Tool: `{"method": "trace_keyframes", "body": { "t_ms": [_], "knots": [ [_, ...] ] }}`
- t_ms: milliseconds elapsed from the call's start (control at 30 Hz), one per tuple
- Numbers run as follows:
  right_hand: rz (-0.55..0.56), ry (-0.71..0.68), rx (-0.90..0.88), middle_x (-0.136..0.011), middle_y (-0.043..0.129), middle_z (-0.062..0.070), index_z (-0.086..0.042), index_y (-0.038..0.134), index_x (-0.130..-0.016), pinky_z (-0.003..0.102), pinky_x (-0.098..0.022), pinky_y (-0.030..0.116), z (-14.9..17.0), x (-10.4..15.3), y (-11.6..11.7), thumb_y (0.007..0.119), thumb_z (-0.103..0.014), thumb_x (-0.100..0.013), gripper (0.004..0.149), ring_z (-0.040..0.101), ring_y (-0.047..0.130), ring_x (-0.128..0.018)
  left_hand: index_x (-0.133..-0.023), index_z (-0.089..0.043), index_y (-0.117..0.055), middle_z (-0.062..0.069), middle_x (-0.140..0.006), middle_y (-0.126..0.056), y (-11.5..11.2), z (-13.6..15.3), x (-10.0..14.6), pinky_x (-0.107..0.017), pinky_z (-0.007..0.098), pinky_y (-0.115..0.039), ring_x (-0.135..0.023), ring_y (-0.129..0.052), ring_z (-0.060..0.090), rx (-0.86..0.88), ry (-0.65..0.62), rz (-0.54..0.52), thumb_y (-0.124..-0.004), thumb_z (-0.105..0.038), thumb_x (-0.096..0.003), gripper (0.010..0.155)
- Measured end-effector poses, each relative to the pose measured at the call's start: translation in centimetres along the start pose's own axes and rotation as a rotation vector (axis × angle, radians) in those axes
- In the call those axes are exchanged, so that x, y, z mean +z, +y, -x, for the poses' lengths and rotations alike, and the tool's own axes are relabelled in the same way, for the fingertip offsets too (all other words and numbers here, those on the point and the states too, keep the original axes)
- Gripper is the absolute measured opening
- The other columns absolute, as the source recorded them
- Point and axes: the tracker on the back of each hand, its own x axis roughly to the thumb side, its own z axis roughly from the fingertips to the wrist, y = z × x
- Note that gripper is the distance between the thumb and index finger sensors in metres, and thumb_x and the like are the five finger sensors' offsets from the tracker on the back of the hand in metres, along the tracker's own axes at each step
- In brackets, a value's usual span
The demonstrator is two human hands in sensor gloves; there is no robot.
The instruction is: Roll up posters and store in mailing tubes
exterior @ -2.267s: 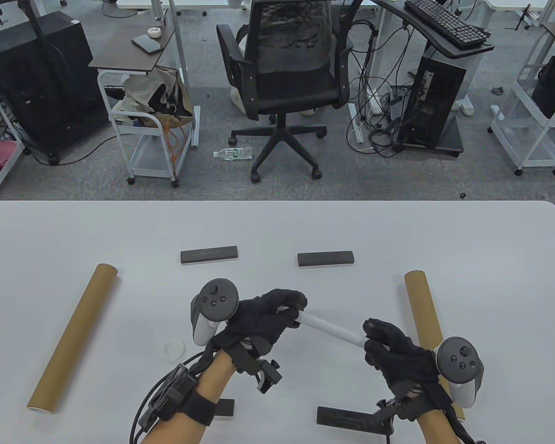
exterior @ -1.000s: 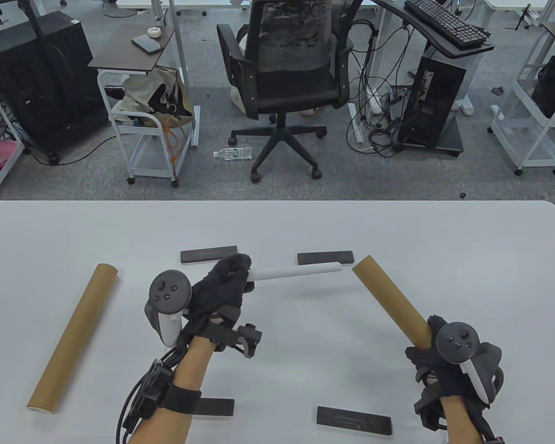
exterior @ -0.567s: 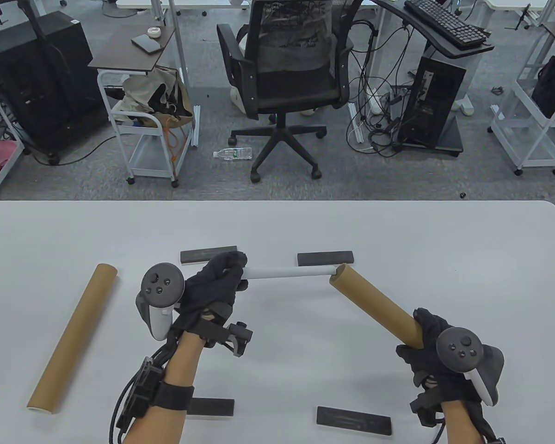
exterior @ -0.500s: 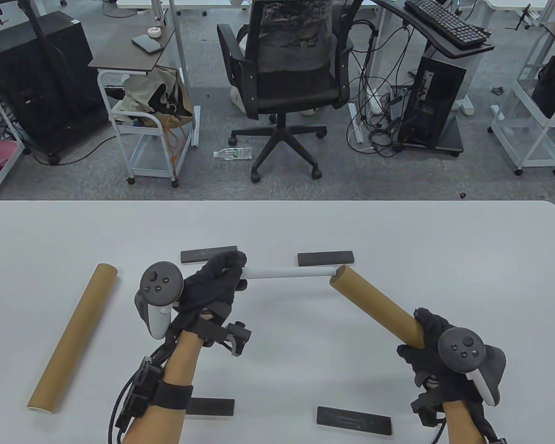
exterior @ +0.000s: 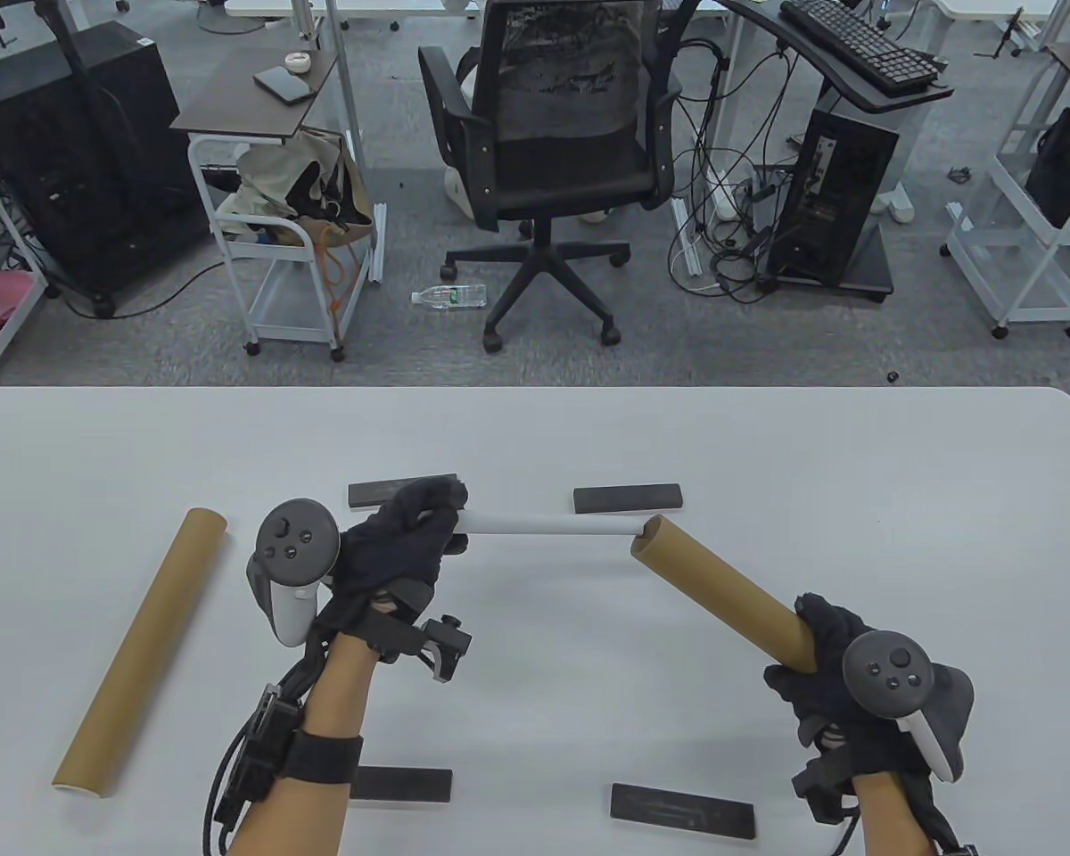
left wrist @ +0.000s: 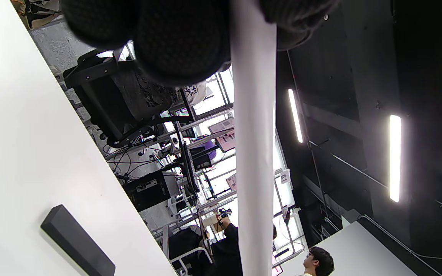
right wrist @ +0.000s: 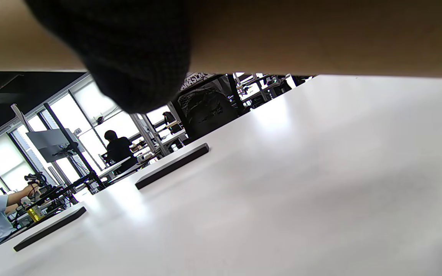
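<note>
Gripping the rolled poster (exterior: 548, 524) at its nine o'clock end, the left hand (exterior: 392, 544) has brought its tip to, perhaps just inside, the mouth of the mailing tube (exterior: 718, 588) clasped by the right hand (exterior: 825, 678), so insertion is starting.

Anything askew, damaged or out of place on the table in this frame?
Nothing is damaged or spilled. The rolled poster and held tube meet at an angle rather than in line, its tip just at the tube mouth. A spare tube lies diagonally on the table.
</note>
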Motion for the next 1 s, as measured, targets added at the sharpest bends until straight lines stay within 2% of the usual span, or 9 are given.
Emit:
{"method": "trace_keyframes", "body": {
  "t_ms": [100, 233, 333, 400, 500, 533, 633, 767, 1000],
  "knots": [
    [-0.005, -0.01, -0.006, -0.099, 0.054, 0.009, -0.025, 0.042, -0.097, 0.071, -0.069, 0.04, 0.0, 0.0, 0.0, 0.099, -0.029, -0.035, 0.084, 0.044, 0.052, -0.092, -0.085, -0.033, -0.077, 0.004, -0.085, -0.085, -0.2, -0.1, 0.0, -0.053, 0.05, -0.082, -0.056, -0.102, 0.021, -0.029, -0.005, 0.033, -0.077, -0.036, -0.0445, 0.04],
    [-0.034, -0.047, 0.018, -0.1, 0.052, 0.009, -0.026, 0.042, -0.097, 0.071, -0.07, 0.039, -0.5, 0.0, 0.3, 0.1, -0.027, -0.036, 0.084, 0.044, 0.05, -0.093, -0.085, -0.032, -0.077, 0.004, -0.085, -0.085, -1.3, -0.1, -0.3, -0.054, 0.05, -0.082, -0.057, -0.101, 0.021, -0.003, -0.019, 0.18, -0.077, -0.036, -0.0449, 0.041],
    [-0.029, -0.107, 0.061, -0.1, 0.052, 0.009, -0.026, 0.043, -0.097, 0.071, -0.07, 0.038, -1.6, 0.4, 0.4, 0.1, -0.026, -0.036, 0.083, 0.044, 0.049, -0.094, -0.086, -0.032, -0.076, 0.004, -0.084, -0.085, -2.5, -0.2, -0.2, -0.054, 0.05, -0.081, -0.056, -0.101, 0.021, -0.028, -0.025, 0.236, -0.076, -0.036, -0.0452, 0.041],
    [-0.017, -0.17, 0.104, -0.099, 0.053, 0.01, -0.026, 0.043, -0.097, 0.071, -0.069, 0.04, -3.0, 0.8, 0.8, 0.099, -0.027, -0.036, 0.084, 0.044, 0.051, -0.093, -0.092, -0.033, -0.069, 0.003, -0.084, -0.086, -4.0, -0.2, 0.1, -0.055, 0.051, -0.081, -0.058, -0.101, 0.022, -0.072, -0.025, 0.266, -0.073, -0.04, -0.0459, 0.047],
    [-0.005, -0.258, 0.139, -0.098, 0.055, 0.01, -0.025, 0.043, -0.097, 0.071, -0.068, 0.044, -4.9, 1.3, 1.3, 0.099, -0.031, -0.035, 0.084, 0.044, 0.055, -0.091, -0.101, -0.033, -0.053, 0.003, -0.096, -0.076, -7.0, -0.1, 0.9, -0.062, 0.054, -0.073, -0.076, -0.092, 0.029, -0.065, -0.025, 0.355, -0.066, -0.047, -0.047, 0.058],
    [0.004, -0.281, 0.145, -0.098, 0.056, 0.009, -0.025, 0.043, -0.097, 0.07, -0.067, 0.046, -5.6, 1.6, 1.4, 0.098, -0.032, -0.034, 0.084, 0.043, 0.057, -0.091, -0.105, -0.034, -0.042, 0.004, -0.104, -0.067, -8.3, 0.0, 1.3, -0.066, 0.056, -0.067, -0.091, -0.08, 0.033, -0.027, -0.033, 0.4, -0.059, -0.058, -0.046, 0.066],
    [-0.015, -0.31, 0.054, -0.097, 0.057, 0.01, -0.024, 0.043, -0.097, 0.07, -0.065, 0.05, -6.0, 1.8, 1.5, 0.098, -0.035, -0.034, 0.084, 0.043, 0.06, -0.089, -0.108, -0.033, -0.023, 0.009, -0.115, -0.047, -9.5, -0.4, 2.0, -0.07, 0.06, -0.058, -0.103, -0.061, 0.04, 0.099, -0.039, 0.445, -0.058, -0.073, -0.0414, 0.085],
    [-0.003, -0.266, -0.034, -0.097, 0.057, 0.011, -0.023, 0.043, -0.097, 0.07, -0.065, 0.05, -4.9, 1.7, 0.9, 0.098, -0.034, -0.034, 0.084, 0.044, 0.06, -0.088, -0.107, -0.032, -0.026, 0.009, -0.113, -0.049, -6.9, -1.9, 2.1, -0.068, 0.058, -0.063, -0.1, -0.068, 0.038, 0.121, -0.091, 0.286, -0.058, -0.075, -0.0407, 0.086],
    [-0.002, -0.206, -0.101, -0.097, 0.056, 0.012, -0.022, 0.043, -0.097, 0.071, -0.065, 0.049, -3.2, 1.2, 0.4, 0.098, -0.033, -0.035, 0.084, 0.045, 0.059, -0.088, -0.107, -0.032, -0.032, 0.009, -0.11, -0.055, -2.5, -2.1, 2.2, -0.066, 0.056, -0.067, -0.094, -0.078, 0.036, 0.235, -0.071, 0.148, -0.06, -0.072, -0.0428, 0.081]
  ]
}}
